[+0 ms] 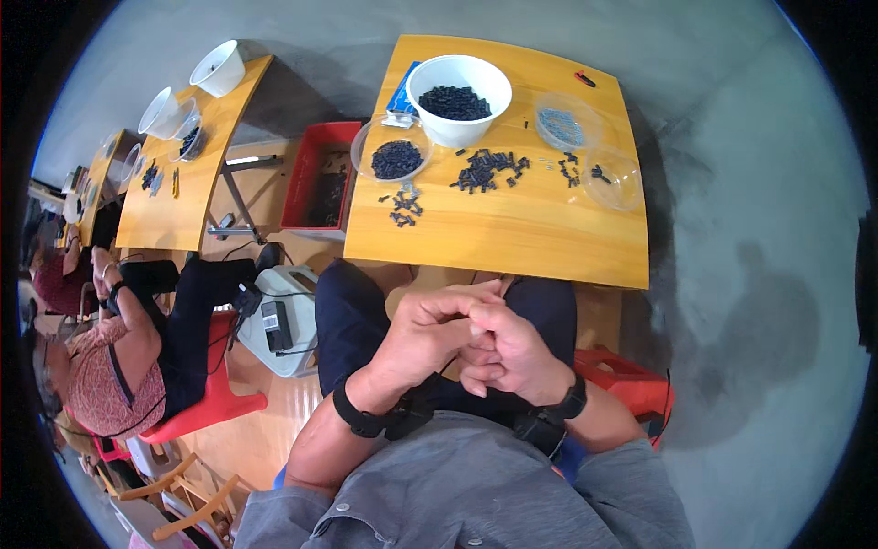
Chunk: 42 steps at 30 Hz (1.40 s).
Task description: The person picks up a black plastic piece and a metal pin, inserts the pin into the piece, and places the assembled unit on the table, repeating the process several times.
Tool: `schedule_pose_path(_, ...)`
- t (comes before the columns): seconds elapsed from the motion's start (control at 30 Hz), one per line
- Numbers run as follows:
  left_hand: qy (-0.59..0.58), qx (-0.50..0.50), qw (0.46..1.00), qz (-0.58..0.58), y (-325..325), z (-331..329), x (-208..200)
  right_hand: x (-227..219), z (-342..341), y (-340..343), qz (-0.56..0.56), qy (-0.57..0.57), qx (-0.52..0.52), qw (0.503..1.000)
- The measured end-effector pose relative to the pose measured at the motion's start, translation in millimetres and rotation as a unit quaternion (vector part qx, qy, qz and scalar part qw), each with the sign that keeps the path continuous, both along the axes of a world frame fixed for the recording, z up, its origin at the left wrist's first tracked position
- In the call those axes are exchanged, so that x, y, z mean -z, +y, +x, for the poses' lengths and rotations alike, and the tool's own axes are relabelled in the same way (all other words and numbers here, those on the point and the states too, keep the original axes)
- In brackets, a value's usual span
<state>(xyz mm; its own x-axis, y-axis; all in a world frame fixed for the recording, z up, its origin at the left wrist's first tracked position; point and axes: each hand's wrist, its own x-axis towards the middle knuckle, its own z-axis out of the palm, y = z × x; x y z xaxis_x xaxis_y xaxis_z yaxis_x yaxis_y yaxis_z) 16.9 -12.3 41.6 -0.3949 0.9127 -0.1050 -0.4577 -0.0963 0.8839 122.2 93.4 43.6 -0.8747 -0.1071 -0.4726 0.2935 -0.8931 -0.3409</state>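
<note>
Above my lap, just off the near edge of the yellow wooden table [494, 240], my two hands meet. My left hand [428, 331] is closed, its fingers bent toward the right one. Curled against it is my right hand [514, 352], thumb and forefinger pinched together by the left fingertips. Whatever lies between the fingers, if anything, is hidden. On the table are a white bucket [498, 90] of small black parts, a loose pile of black pieces [487, 171], a clear bowl of dark small parts [397, 159] and a few scattered pieces [405, 207] in front of it.
To the right stand a clear dish of pale small pieces [561, 128] and another clear dish [618, 183] with a few black ones. A red-and-black tool [584, 80] lies at the back. Left are a red bin [311, 174], a grey stool [285, 339] and a seated person [119, 375].
</note>
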Motion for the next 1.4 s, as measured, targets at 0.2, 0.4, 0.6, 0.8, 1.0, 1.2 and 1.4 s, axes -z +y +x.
schedule_pose_path(0.2,-0.196,0.03,0.978,-0.067,9,3,-3,6,-2,32,0.253,0.01,0.011,0.967)
schedule_pose_path(0.4,-0.004,-0.067,0.992,-0.106,15,5,22,16,-2,174,0.802,-0.124,0.173,0.558)
schedule_pose_path(0.6,0.02,-0.067,0.985,-0.16,9,-2,34,25,-9,239,0.876,-0.303,0.053,0.372)
schedule_pose_path(0.8,0.037,-0.086,0.98,-0.177,10,-4,47,79,-43,216,0.891,-0.1,0.078,0.437)
schedule_pose_path(1.0,0.053,-0.095,0.974,-0.196,5,-9,58,121,-78,191,0.876,-0.041,0.063,0.477)
schedule_pose_path(1.2,0.068,-0.106,0.969,-0.212,1,-15,71,110,-87,180,0.871,-0.082,0.0,0.484)
schedule_pose_path(1.4,0.081,-0.098,0.967,-0.22,6,-14,72,109,-83,182,0.867,-0.082,-0.026,0.491)
